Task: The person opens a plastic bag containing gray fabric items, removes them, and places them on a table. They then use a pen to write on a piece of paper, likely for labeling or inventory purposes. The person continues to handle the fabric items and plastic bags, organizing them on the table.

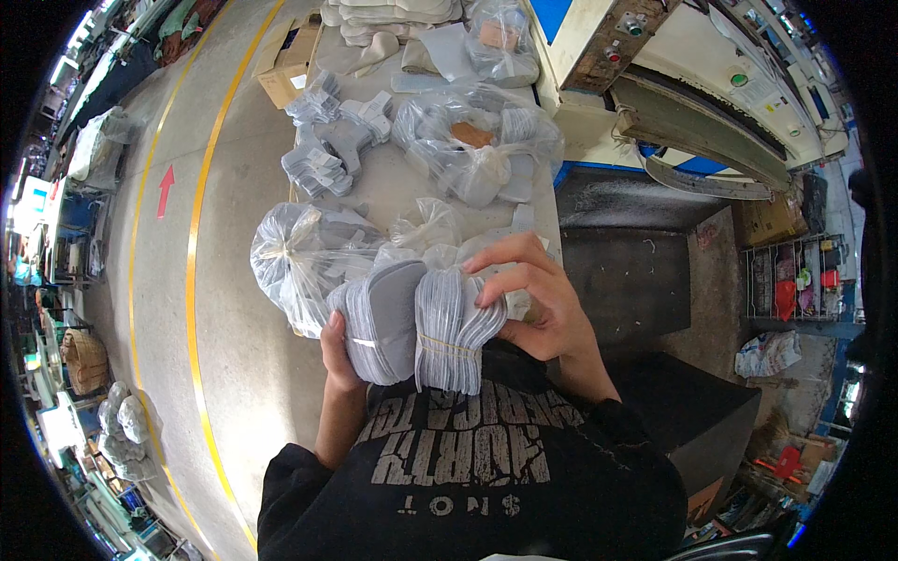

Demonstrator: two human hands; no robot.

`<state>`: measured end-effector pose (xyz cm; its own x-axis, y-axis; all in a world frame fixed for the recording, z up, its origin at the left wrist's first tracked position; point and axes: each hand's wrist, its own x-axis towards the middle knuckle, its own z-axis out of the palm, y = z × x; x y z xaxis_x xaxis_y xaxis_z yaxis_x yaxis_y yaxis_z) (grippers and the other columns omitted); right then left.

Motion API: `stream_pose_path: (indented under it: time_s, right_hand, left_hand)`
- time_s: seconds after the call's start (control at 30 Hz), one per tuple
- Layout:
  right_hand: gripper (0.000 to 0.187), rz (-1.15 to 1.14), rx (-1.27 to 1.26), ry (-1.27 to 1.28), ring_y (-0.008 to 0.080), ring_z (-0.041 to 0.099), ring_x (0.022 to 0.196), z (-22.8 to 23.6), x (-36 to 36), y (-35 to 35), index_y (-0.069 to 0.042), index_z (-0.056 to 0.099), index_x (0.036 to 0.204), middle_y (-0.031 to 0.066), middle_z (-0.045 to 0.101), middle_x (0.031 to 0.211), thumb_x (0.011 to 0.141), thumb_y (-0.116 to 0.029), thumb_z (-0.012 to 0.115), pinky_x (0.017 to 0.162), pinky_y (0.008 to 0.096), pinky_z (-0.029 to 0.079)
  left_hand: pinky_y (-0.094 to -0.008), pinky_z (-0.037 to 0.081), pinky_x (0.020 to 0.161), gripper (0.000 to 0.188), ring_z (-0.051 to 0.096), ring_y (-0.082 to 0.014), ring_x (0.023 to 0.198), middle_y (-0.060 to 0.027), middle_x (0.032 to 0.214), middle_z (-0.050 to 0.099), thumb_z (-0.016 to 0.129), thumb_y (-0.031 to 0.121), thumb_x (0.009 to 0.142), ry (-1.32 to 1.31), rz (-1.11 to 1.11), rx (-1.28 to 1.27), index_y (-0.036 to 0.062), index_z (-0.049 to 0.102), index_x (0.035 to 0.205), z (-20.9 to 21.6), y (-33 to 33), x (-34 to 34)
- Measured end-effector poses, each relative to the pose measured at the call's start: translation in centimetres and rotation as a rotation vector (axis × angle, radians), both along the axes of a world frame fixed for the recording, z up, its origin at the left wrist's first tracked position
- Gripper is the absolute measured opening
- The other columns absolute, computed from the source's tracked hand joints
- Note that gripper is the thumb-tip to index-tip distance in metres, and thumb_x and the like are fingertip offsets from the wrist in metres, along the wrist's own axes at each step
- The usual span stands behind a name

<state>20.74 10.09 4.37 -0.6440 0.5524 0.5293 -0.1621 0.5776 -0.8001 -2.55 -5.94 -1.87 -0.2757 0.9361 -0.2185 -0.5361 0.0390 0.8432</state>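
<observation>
The left hand [342, 357] has its grip on the left bundle [385, 318], the right hand [541, 304] seemingly on the right bundle [447, 323], which could spill should its band [451, 345] slip.

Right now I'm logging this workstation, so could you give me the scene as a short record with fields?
Left hand: holding left grey bundle
Right hand: touching right grey bundle, which has a tan band
Table: knotted clear bag, grey shaped pieces
Floor: yellow lines, red arrow
Clothing: black shirt
</observation>
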Motion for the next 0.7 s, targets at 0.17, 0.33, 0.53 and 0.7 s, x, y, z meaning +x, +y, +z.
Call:
stream_pose_path:
  time_s: [0.17, 0.33, 0.53, 0.7]
  right_hand:
    - [0.044, 0.065, -0.005, -0.013, 0.0258, 0.064, 0.109, -0.2, 0.1, 0.4, -0.014, 0.068, 0.106, 0.0044, 0.072, 0.115, 0.066, -0.005, 0.087, 0.100, 0.0410, 0.041]
    - [0.053, 0.082, -0.049, -0.053, 0.0256, 0.062, 0.105, 0.0, 0.3, 0.3, -0.012, 0.071, 0.116, 0.0037, 0.070, 0.113, 0.066, -0.005, 0.086, 0.096, 0.0402, 0.042]
    - [0.057, 0.080, -0.037, -0.134, 0.0251, 0.060, 0.102, 0.8, 0.4, -0.1, -0.013, 0.076, 0.121, 0.0045, 0.067, 0.113, 0.066, -0.004, 0.086, 0.093, 0.0384, 0.043]
    - [0.053, 0.075, -0.074, -0.107, 0.0252, 0.060, 0.103, 1.0, 0.2, -0.2, -0.013, 0.077, 0.117, 0.0055, 0.067, 0.112, 0.066, -0.004, 0.087, 0.093, 0.0385, 0.044]
  left_hand:
    - [-0.0561, 0.044, 0.116, 0.093, 0.054, -0.0450, 0.137, -0.0306, 0.150, 0.051, 0.041, 0.066, 0.097, 0.001, 0.012, 0.010, -0.0061, 0.038, 0.155, -0.2, 0.1, 0.1]
    - [-0.0566, 0.044, 0.116, 0.093, 0.053, -0.0453, 0.139, -0.0317, 0.151, 0.050, 0.040, 0.065, 0.097, 0.069, -0.015, 0.025, -0.0070, 0.038, 0.155, 0.2, 0.2, 0.1]
    - [-0.0492, 0.037, 0.121, 0.094, 0.052, -0.0386, 0.140, -0.0280, 0.150, 0.052, 0.052, 0.061, 0.093, 0.023, -0.051, 0.027, -0.0099, 0.039, 0.153, 1.2, 0.4, 0.2]
    - [-0.0491, 0.038, 0.120, 0.095, 0.053, -0.0386, 0.139, -0.0278, 0.149, 0.053, 0.052, 0.062, 0.091, 0.018, -0.037, 0.024, -0.0102, 0.040, 0.151, 1.4, 0.5, 0.3]
